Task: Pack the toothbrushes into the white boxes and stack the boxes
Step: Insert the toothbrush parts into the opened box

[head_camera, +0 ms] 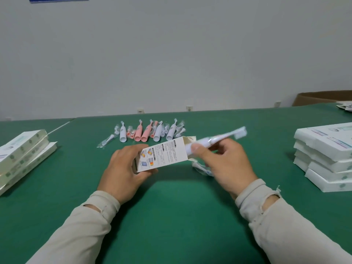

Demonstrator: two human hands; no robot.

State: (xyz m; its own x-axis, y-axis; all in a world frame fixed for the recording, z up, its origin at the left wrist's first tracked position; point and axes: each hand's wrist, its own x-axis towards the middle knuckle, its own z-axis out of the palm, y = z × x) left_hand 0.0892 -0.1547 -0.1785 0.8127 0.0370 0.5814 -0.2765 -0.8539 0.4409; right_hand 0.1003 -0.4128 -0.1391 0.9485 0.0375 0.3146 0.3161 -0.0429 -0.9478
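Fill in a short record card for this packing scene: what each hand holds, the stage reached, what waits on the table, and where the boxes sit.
left hand: grips the open white box
right hand: grips a white toothbrush, handle end at the box mouth
stage: toothbrush only partly in
waiting: row of pink and white toothbrushes at mid table
boxes: one stack at the left edge, another at the right
surface: green table

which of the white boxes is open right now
The white box gripped by the left hand, its end flaps open toward the toothbrush in the right hand; the stacked boxes at both sides look closed.
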